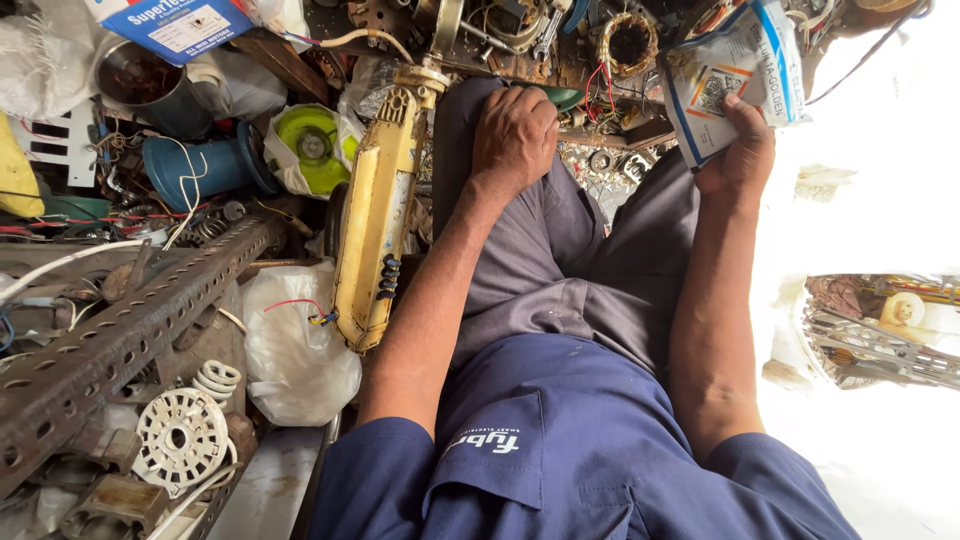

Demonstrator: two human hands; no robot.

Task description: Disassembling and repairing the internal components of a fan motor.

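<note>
**Hands apart: one on the knee, one on a printed packet**

Left hand (515, 135) lies palm down on the person's grey-trousered knee (470, 110), fingers curled loosely over it and gripping nothing. Right hand (742, 150) is well apart from it, closed on the lower edge of a white and blue printed packet (735, 75), thumb side against the packet's face. The packet is raised near the top right of the view, over the clutter; its long axis runs on a slant from lower left to upper right, and its printed face is turned toward the camera. What it contains cannot be made out, as the glare at the right washes out that edge.

Just beside the left forearm stands a long yellow machine housing (375, 215), its length running nearly straight up the view, with red and blue wires (305, 308) at its lower end over a white plastic bag (295, 355). Farther left lie a perforated steel angle bar (120, 335), a white slotted plastic disc (180, 438), a blue cylindrical motor body (205, 165) and a green-yellow wheel in a bag (310, 145). A wound copper stator (628, 42) sits near the top.
</note>
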